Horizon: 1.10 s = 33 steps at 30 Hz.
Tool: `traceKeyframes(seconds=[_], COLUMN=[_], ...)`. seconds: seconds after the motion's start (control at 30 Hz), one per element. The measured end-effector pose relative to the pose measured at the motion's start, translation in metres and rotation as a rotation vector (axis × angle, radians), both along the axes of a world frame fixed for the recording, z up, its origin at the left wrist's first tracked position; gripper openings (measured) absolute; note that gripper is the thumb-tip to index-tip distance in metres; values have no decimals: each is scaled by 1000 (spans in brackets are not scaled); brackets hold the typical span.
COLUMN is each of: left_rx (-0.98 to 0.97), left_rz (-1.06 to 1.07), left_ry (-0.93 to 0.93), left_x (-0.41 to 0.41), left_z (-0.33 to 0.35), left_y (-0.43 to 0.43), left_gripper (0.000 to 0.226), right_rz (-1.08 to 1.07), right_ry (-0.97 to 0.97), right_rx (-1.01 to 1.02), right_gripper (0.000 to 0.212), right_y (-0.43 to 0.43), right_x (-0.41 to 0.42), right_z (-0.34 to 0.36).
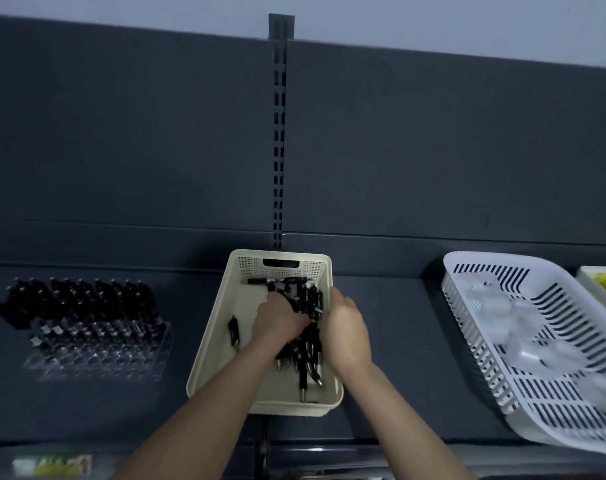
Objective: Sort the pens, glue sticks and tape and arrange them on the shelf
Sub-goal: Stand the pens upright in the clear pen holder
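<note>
A cream plastic basket (211, 355) stands on the dark shelf (381, 341) in the middle of the view. Inside it lies a heap of black pens (305, 351). Both hands are down in the basket on that heap. My left hand (277, 318) is closed around a bunch of pens, fingers curled over them. My right hand (345, 327) presses against the same bunch from the right, its fingers bent around the pens. One loose pen (233, 329) lies apart at the basket's left. A clear pen rack (97, 351) at the left holds several upright black pens.
A white slotted basket (544, 403) with clear tape rolls (495, 306) sits at the right, overhanging the shelf's front edge. Behind it a tray (592, 282) shows yellow items. A slotted upright post (279, 150) rises behind the cream basket. A yellow-green pack (52, 464) lies on the lower level.
</note>
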<state>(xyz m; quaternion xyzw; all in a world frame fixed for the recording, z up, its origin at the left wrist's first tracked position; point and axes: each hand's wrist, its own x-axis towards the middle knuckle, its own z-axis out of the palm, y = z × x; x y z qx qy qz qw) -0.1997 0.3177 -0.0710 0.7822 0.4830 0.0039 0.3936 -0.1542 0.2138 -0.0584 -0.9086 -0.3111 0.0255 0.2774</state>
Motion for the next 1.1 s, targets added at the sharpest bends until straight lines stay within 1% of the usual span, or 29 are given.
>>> traceKeyframes(seconds=[0.07, 0.13, 0.2, 0.3, 0.4, 0.47, 0.53, 0.63, 0.67, 0.8, 0.83, 0.9, 0.97, 1.03, 1.1], left_rx=[-16, -28, -88, -178, -243, -303, -369, -465, -506, -654, -715, -839, -909, -986, -1080], left_rz=[-16, -22, 22, 44, 20, 27, 15, -1, 21, 140, 172, 204, 187, 167, 160], left_ry=[-25, -74, -139, -210, -267, -311, -327, -370, -394, -523, -562, -620, -620, -606, -585], left_x=[4, 3, -1, -10, -16, -20, -26, -40, -45, -62, -65, -72, -80, -91, -101], left_z=[-1, -1, -4, -4, 1, 8, 18, 32, 35, 38, 39, 43, 46, 49, 51], left_y=[-1, 2, 8, 12, 13, 15, 19, 25, 28, 39, 41, 43, 43, 43, 46], left_gripper=[69, 60, 44, 9, 3, 12, 17, 10, 10, 13, 14, 14, 12, 8, 4], right_rz=[-13, -20, -17, -15, -14, -9, -11, -6, -2, 33, 70, 182, 278, 316, 310], right_ry=[-9, -19, -29, -23, -25, -26, -28, -27, -52, -268, -266, -182, -69, 12, 111], right_rx=[-8, -5, 11, 15, 15, 20, 28, 44, 52, 42, 38, 36, -16, -108, -168], right_gripper=[36, 35, 33, 36, 37, 36, 35, 31, 30, 32, 32, 33, 35, 36, 37], right_y=[0, 1, 1, 1, 1, 0, -1, -1, -1, 3, 7, 18, 31, 43, 50], right_x=[1, 3, 3, 3, 2, 2, 2, 2, 1, -8, -13, -22, -28, -32, -34], right_z=[-2, -4, -5, -4, -3, -4, -4, -4, -3, -1, 1, 6, 8, 8, 6])
